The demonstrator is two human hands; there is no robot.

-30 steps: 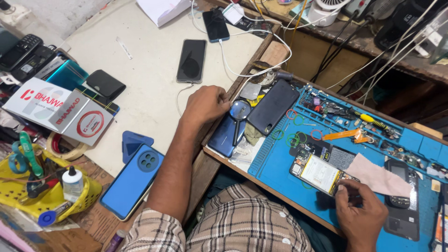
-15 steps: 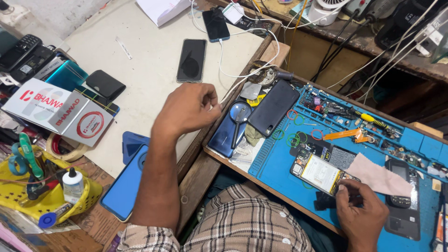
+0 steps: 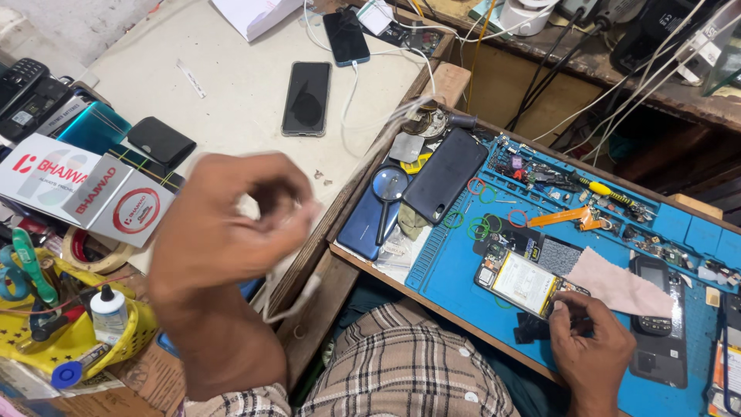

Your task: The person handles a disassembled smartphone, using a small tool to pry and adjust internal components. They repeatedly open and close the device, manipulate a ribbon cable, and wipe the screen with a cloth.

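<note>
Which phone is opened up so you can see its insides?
The opened phone on the blue mat, touched by the right hand. Its back is off, showing a pale battery. The black phones on the white table lie closed.

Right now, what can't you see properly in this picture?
- Left hand, head view: blurred by its own motion, so its grip on the white cable is unclear.
- Blue phone: almost all hidden behind the left forearm.
- Right hand: its fingertips cover the corner of the opened phone, so what they pinch is hidden.
- Small parts on the blue mat: too tiny to tell apart.
- Objects at the right edge: cut off by the frame.
</note>
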